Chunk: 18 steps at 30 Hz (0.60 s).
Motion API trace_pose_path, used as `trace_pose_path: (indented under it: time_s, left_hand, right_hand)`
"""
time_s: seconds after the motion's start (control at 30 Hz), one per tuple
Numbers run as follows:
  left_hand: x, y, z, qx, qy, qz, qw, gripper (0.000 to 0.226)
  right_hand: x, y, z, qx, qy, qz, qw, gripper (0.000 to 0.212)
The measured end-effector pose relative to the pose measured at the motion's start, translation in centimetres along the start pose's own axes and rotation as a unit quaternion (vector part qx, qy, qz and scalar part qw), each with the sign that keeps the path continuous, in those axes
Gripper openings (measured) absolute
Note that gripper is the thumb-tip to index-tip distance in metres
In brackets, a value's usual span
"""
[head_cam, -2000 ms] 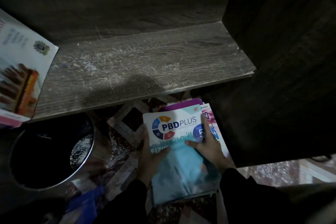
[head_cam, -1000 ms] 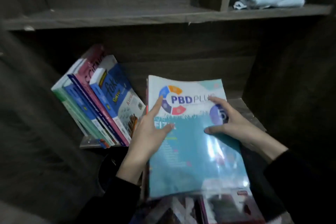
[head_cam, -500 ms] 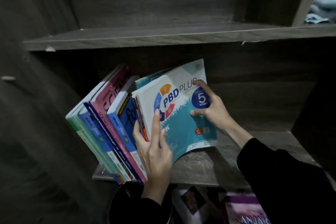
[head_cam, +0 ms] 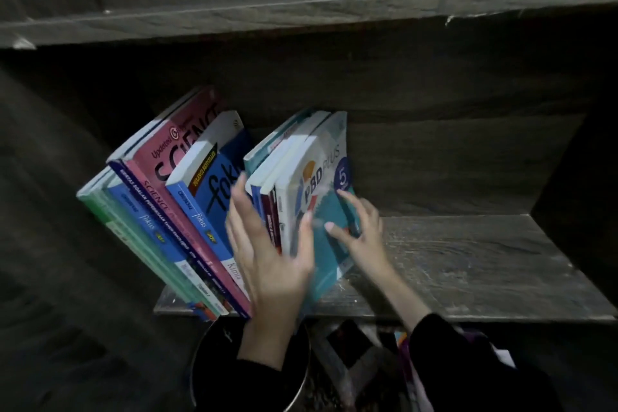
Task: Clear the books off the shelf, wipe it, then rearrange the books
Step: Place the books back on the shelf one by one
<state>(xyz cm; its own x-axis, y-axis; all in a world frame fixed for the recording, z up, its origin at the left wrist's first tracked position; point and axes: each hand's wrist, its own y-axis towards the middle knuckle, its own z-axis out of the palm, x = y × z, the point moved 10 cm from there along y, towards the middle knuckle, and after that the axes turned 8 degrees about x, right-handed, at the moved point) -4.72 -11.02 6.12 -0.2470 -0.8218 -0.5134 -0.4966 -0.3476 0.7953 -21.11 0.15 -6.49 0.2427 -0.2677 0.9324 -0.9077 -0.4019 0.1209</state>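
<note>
Shelved now, PBD book (head_cam: pixel 321 177) — left hand (head_cam: pixel 271 261), right hand (head_cam: pixel 359 231) splayed.

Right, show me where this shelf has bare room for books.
Bare board runs from the PBD Plus book to the right side panel. The left end is crowded: leaning books, the left hand between them, the right hand on the PBD cover.
</note>
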Motion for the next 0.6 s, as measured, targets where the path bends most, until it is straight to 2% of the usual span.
trace_pose_path:
  time_s: [0.07,0.2,0.27,0.4,0.5,0.6]
  left_hand:
    - [0.0,2.1,0.1,0.016,-0.008,-0.019,1.0,0.105]
    - [0.2,3.1,-0.4,-0.002,-0.023,-0.027,0.999,0.095]
    - [0.2,2.5,-0.8,-0.019,-0.027,-0.032,0.999,0.087]
    - [-0.3,1.2,-2.1,-0.073,-0.026,-0.012,0.997,0.08]
    - [-0.1,1.1,-3.1,-0.121,-0.003,0.002,0.993,0.072]
    - [0.7,1.4,-3.5,-0.155,0.043,-0.004,0.987,0.068]
  right_hand:
    - [-0.6,-1.8,3.3,-0.01,-0.018,0.039,0.999,0.053]
    - [0.0,-3.3,7.7,-0.047,0.051,0.069,0.995,0.039]
    - [-0.1,-3.0,8.4,-0.05,0.107,0.043,0.992,0.034]
    - [1.1,-1.2,9.9,0.014,0.149,-0.083,0.985,0.044]
    - [1.1,1.0,11.1,0.047,0.089,-0.083,0.991,0.047]
    - [0.8,1.9,11.2,0.063,0.099,-0.045,0.992,0.039]
